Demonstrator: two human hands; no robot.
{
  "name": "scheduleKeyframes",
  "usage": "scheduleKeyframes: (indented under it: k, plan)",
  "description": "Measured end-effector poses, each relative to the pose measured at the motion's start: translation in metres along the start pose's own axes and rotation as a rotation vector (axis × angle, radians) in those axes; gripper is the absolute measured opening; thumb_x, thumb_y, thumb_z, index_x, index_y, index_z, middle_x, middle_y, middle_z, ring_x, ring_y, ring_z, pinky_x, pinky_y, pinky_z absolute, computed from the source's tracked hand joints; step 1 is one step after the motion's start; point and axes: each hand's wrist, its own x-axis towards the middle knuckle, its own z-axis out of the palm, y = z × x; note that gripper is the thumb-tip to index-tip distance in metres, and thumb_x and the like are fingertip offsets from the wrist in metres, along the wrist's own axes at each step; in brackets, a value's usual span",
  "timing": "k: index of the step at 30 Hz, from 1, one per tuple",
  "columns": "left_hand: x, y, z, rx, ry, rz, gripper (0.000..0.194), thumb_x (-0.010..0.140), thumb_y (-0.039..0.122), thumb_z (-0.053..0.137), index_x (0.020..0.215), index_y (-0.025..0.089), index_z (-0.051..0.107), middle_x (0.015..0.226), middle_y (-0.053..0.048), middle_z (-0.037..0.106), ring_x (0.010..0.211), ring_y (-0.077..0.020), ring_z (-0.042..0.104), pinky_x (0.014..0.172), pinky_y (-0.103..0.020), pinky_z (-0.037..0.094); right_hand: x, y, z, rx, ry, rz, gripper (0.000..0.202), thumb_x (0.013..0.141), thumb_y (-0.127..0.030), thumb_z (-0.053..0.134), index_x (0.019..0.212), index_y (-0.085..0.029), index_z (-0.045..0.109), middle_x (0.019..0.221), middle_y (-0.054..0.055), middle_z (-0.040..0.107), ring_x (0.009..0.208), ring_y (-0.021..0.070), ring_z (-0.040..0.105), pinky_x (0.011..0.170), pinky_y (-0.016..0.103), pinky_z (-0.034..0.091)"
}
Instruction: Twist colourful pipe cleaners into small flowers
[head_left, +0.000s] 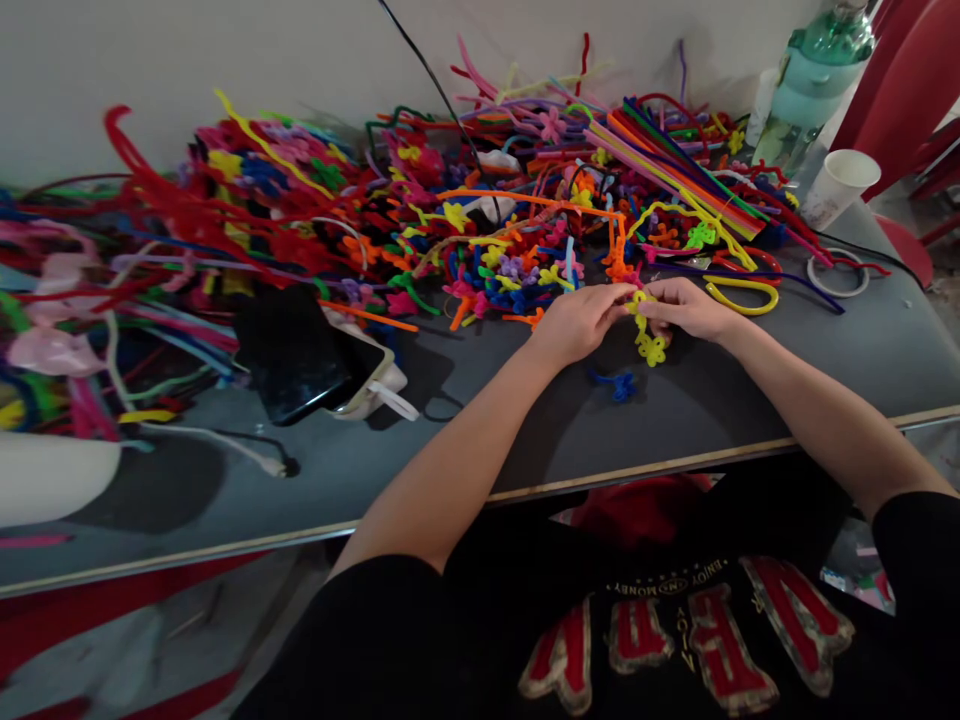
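Between my two hands hangs a yellow pipe-cleaner chain with small flower shapes [651, 348], its lower end dangling over the table. The fingers of my left hand [581, 322] pinch its upper part from one side. From the other side my right hand [688, 308] grips the same piece, fingers bent around it. The fingertips meet, so the exact grip point is partly hidden. Below them on the table lies a small blue pipe-cleaner flower [622, 386]. Just behind the hands are an orange pipe-cleaner piece [616, 262] and a curved yellow pipe cleaner [742, 300].
A heap of coloured pipe cleaners and flowers [510, 265] runs along the wall. On the left are a black phone [296, 355] and a white cable [217, 437]. A green bottle [806, 95], a paper cup [840, 188] and a tape roll [838, 273] stand at right.
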Motion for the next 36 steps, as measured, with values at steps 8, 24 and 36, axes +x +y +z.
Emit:
scheduleKeyframes:
  k: [8,24,36]
  plan:
    - [-0.001,0.008,0.001,0.067,0.016,0.025,0.045,0.100,0.050,0.048,0.117,0.013,0.067,0.102,-0.013,0.077,0.094,-0.0215,0.075,0.079,-0.030,0.058,0.000,-0.002,-0.006,-0.040,0.013,0.030,0.042,0.076,-0.052,0.079,0.074,-0.014,0.060,0.049,-0.006,0.055,0.042,0.0047,0.049,0.041,0.017,0.039]
    - [0.002,0.007,0.000,-0.064,0.076,-0.139,0.035,0.103,0.036,0.043,0.114,0.015,0.069,0.106,-0.011,0.077,0.095,-0.0188,0.074,0.078,-0.028,0.057,0.004,0.005,0.000,-0.215,0.214,-0.120,0.049,0.078,-0.064,0.070,0.073,-0.015,0.063,0.065,-0.003,0.053,0.060,0.0074,0.042,0.057,0.023,0.035]
    - [0.004,0.004,0.000,0.214,-0.073,0.151,0.036,0.106,0.027,0.034,0.099,0.015,0.068,0.084,-0.008,0.073,0.080,-0.0163,0.069,0.064,-0.026,0.049,0.001,0.002,-0.003,-0.320,0.065,-0.110,0.033,0.083,-0.048,0.068,0.072,-0.016,0.065,0.068,-0.001,0.058,0.066,0.0103,0.050,0.061,0.023,0.039]
